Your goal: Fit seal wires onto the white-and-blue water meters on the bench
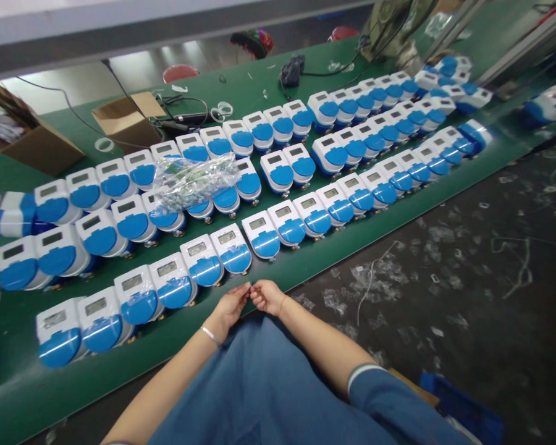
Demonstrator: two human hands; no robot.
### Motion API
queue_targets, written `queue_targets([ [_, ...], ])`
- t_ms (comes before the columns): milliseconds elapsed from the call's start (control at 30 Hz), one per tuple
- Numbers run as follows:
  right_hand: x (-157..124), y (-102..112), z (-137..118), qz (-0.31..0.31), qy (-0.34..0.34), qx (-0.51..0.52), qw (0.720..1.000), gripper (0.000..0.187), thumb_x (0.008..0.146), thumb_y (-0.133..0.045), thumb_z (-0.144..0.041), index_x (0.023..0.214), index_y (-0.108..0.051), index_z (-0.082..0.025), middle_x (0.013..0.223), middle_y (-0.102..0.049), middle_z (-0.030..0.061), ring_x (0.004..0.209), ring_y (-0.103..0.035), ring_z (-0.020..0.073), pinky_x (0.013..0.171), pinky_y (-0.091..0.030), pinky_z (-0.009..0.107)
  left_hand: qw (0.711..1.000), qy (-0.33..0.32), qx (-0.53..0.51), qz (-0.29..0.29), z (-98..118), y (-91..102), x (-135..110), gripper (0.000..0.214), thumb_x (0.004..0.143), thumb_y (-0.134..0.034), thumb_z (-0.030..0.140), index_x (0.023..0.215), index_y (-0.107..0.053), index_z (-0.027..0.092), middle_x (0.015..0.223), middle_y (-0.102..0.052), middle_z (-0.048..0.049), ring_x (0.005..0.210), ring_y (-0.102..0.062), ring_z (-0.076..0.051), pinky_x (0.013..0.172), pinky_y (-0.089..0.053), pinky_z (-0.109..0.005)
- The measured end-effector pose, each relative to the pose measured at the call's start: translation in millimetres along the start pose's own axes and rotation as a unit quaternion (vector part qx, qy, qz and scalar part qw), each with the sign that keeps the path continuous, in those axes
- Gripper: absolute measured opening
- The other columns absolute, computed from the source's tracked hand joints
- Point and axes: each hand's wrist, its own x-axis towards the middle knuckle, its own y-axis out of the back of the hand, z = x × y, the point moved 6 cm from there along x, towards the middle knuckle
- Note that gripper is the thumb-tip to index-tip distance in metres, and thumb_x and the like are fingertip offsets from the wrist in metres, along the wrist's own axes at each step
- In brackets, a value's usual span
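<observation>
My left hand (231, 305) and my right hand (267, 296) meet at the near edge of the green bench (301, 259), fingertips pinched together on something too small to make out. A thin bracelet sits on my left wrist. Just beyond my hands lies the nearest row of white-and-blue meters (231, 247) with small grey displays. Further rows of the same meters (352, 148) run diagonally across the bench. A clear plastic bag (194, 178) of small parts lies on top of the middle rows.
Two open cardboard boxes (125, 120) (32, 142) stand at the back left, with black cables (185, 114) and tape rings between them. A black device (291, 69) lies at the back. The dark floor (467, 266) on the right is littered with scraps.
</observation>
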Motion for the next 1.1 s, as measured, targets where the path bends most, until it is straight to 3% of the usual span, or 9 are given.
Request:
queue_targets([
  [200,-10.0,6.8,-3.3,0.053,0.054,-0.066,0.995,0.018,0.084,-0.050,-0.032,0.071,-0.055,-0.020,0.072,-0.065,0.0062,0.078,-0.061,0.0186,0.066,-0.043,0.024,0.999,0.003,-0.033,0.033,0.4,2.1,6.5,0.011,0.075,-0.068,0.011,0.065,-0.063,0.012,0.057,-0.061,-0.0009,0.051,-0.054,-0.007,0.049,-0.043,-0.016],
  [367,-8.1,8.4,-10.4,0.059,0.085,-0.128,0.986,0.016,0.086,-0.049,-0.030,0.074,-0.054,-0.019,0.075,-0.065,0.0086,0.084,-0.061,0.0198,0.071,-0.044,0.025,1.000,-0.019,0.001,-0.001,2.5,1.1,9.0,0.010,0.071,-0.073,0.016,0.069,-0.065,0.011,0.063,-0.064,-0.0027,0.054,-0.055,-0.007,0.048,-0.040,-0.017],
  [500,-6.1,9.0,-10.8,0.065,0.095,-0.133,0.984,0.014,0.085,-0.050,-0.026,0.073,-0.052,-0.020,0.074,-0.063,0.0087,0.084,-0.060,0.0199,0.070,-0.044,0.025,0.999,-0.012,-0.022,0.026,2.3,5.4,11.9,0.011,0.071,-0.073,0.017,0.068,-0.064,0.012,0.059,-0.061,-0.0002,0.051,-0.053,-0.006,0.048,-0.039,-0.017],
  [600,0.5,9.7,-9.1,0.065,0.081,-0.078,0.992,0.017,0.084,-0.048,-0.024,0.068,-0.049,-0.020,0.071,-0.060,0.0055,0.077,-0.058,0.0177,0.064,-0.044,0.023,0.999,-0.006,-0.032,0.032,1.8,3.9,13.2,0.010,0.072,-0.072,0.015,0.067,-0.063,0.012,0.058,-0.061,-0.0001,0.051,-0.052,-0.006,0.049,-0.039,-0.017],
  [733,16.2,0.1,-1.3,-0.014,-0.022,0.018,1.000,0.026,0.084,-0.040,-0.020,0.058,-0.044,-0.020,0.051,-0.047,-0.0012,0.047,-0.047,0.0113,0.045,-0.037,0.020,0.999,-0.028,-0.013,0.019,6.7,1.2,11.6,0.011,0.068,-0.075,0.015,0.067,-0.064,0.011,0.062,-0.064,-0.0016,0.054,-0.053,-0.006,0.049,-0.038,-0.017],
  [800,18.1,-0.8,-2.0,-0.018,-0.029,0.029,0.999,0.027,0.085,-0.038,-0.020,0.060,-0.046,-0.019,0.050,-0.048,-0.0018,0.043,-0.044,0.0103,0.044,-0.036,0.020,0.999,-0.029,-0.006,0.027,8.3,1.8,10.7,0.012,0.066,-0.076,0.017,0.068,-0.065,0.011,0.062,-0.063,-0.0013,0.054,-0.053,-0.006,0.048,-0.037,-0.017],
  [900,12.0,5.4,-4.6,0.013,-0.006,0.016,1.000,0.024,0.088,-0.043,-0.028,0.068,-0.053,-0.019,0.061,-0.059,0.0018,0.057,-0.056,0.0132,0.054,-0.041,0.022,0.998,-0.024,-0.027,0.045,8.2,2.3,11.2,0.015,0.064,-0.078,0.018,0.069,-0.066,0.011,0.060,-0.062,-0.0003,0.052,-0.051,-0.006,0.048,-0.036,-0.018],
  [1100,2.3,14.6,-21.7,0.037,0.077,-0.160,0.983,0.019,0.089,-0.047,-0.031,0.080,-0.058,-0.019,0.080,-0.068,0.0076,0.085,-0.063,0.0204,0.072,-0.044,0.025,0.998,-0.047,-0.037,0.035,7.7,2.4,16.3,0.021,0.057,-0.082,0.021,0.068,-0.066,0.012,0.062,-0.062,-0.0010,0.055,-0.051,-0.008,0.050,-0.034,-0.021],
])
